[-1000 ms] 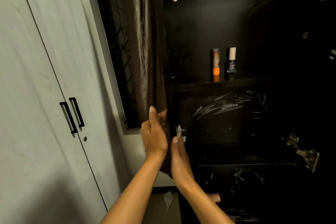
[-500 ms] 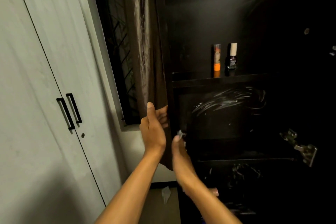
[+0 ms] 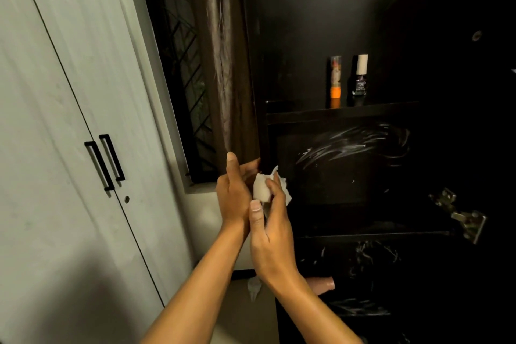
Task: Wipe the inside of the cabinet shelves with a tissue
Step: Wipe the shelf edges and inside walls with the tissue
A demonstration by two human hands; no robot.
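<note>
At the left edge of the dark cabinet (image 3: pixel 349 36), in front of the middle compartment, both hands meet around the tissue (image 3: pixel 262 186). The right hand (image 3: pixel 272 232) has its grip clamped on the crumpled tissue, fingers curled over it and the thumb up beside it. The left hand (image 3: pixel 233 193) touches the tissue from the left with its fingers bent around it, so I judge it also holds it, though the fingertips are hidden behind the paper.

The tissue looks small and already crushed. If it is pressed hard on the chalky white smears (image 3: pixel 349 145) on the back panel, it may tear or only spread the dust. On the upper shelf (image 3: pixel 340 113) an orange tube (image 3: pixel 335 81) and a small bottle (image 3: pixel 360 75) stand upright near the front edge; a wide wipe there could knock them over. The metal hinge (image 3: pixel 458 215) on the right could scratch a passing hand.

Much is hard to see. The lower compartments are nearly black, with only faint marks. A pale object (image 3: pixel 321 285) behind the right forearm cannot be identified. A pale scrap (image 3: pixel 252 288) lies below on the floor, perhaps another tissue.
</note>
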